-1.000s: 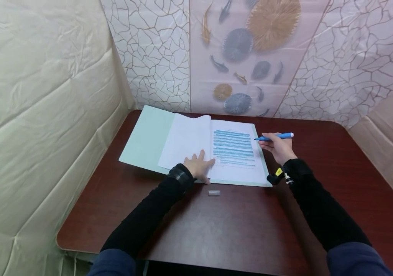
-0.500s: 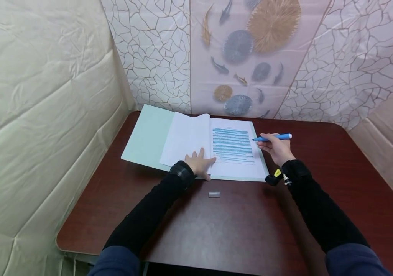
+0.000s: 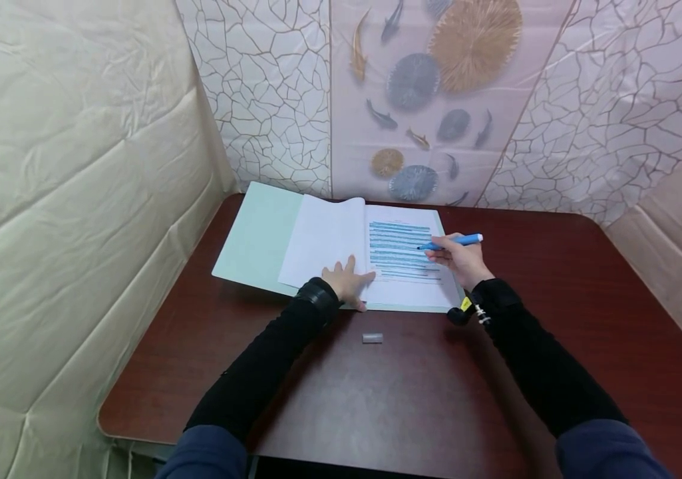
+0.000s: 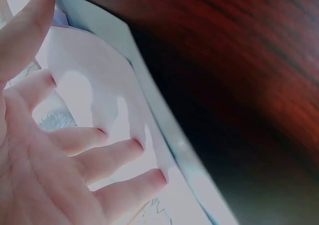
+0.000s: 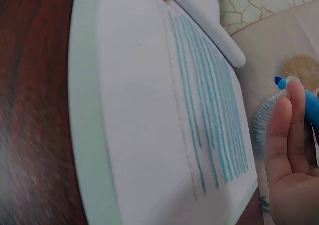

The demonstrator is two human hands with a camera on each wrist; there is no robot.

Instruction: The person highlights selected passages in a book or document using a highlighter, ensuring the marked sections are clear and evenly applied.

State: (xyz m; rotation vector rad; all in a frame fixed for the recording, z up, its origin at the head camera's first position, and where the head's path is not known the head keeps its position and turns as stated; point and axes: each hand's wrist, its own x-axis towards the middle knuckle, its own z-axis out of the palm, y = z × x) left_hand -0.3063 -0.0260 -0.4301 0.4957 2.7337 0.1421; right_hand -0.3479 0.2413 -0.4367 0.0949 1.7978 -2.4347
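Note:
My left hand (image 3: pixel 345 283) lies with fingers spread on the turned-over white page (image 3: pixel 325 233) of an open pale green folder (image 3: pixel 257 236), near its fold and lower edge. In the left wrist view the fingertips meet the sheet, and the thumb stands apart. My right hand (image 3: pixel 463 261) pinches a blue highlighter (image 3: pixel 465 239) between thumb and fingers. The tip points left, over the printed page (image 3: pixel 406 295), whose text lines are largely coloured blue. Seen from the right wrist, the highlighter's dark blue tip (image 5: pixel 277 80) is uncapped and sticks out past the fingertips.
A small grey cylinder-shaped piece (image 3: pixel 372 338) lies on the dark red-brown table (image 3: pixel 400 392) in front of the folder. Behind the table hangs a patterned curtain (image 3: pixel 275 100). A pale padded sheet (image 3: pixel 77 199) borders the left side.
My right hand has moved left with the highlighter, from the page's right margin to over the coloured lines. The folder, under my left hand, has slid slightly away from me.

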